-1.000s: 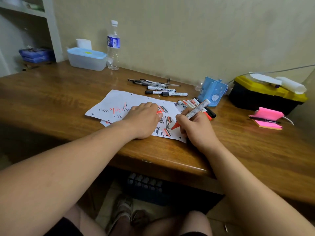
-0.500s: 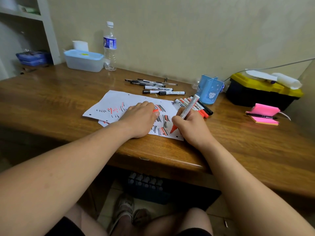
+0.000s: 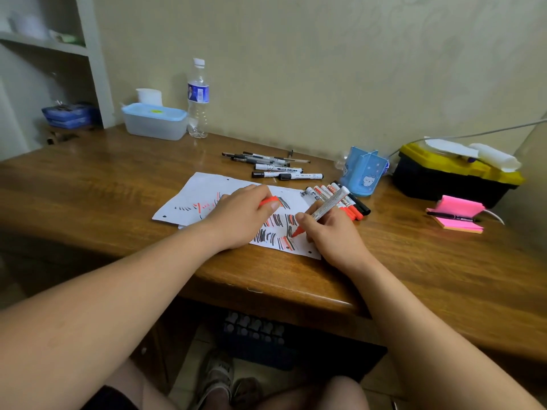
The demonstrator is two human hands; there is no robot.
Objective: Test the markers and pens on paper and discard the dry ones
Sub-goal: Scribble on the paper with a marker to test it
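Observation:
A white sheet of paper covered in red and black scribbles lies near the desk's front edge. My right hand grips a red marker with its tip down on the paper. My left hand rests on the sheet and holds the marker's red cap between thumb and fingers. A row of several red and black markers lies just right of the paper. Behind the sheet is a loose group of pens and black-capped markers.
A blue pen holder stands right of the markers. Farther right are a black and yellow toolbox and pink sticky notes with a pen on them. A lidded plastic box and water bottle stand by the wall.
The marker in my right hand has tilted more upright and its tip has shifted slightly over the scribbles. My left hand stays on the paper with the cap.

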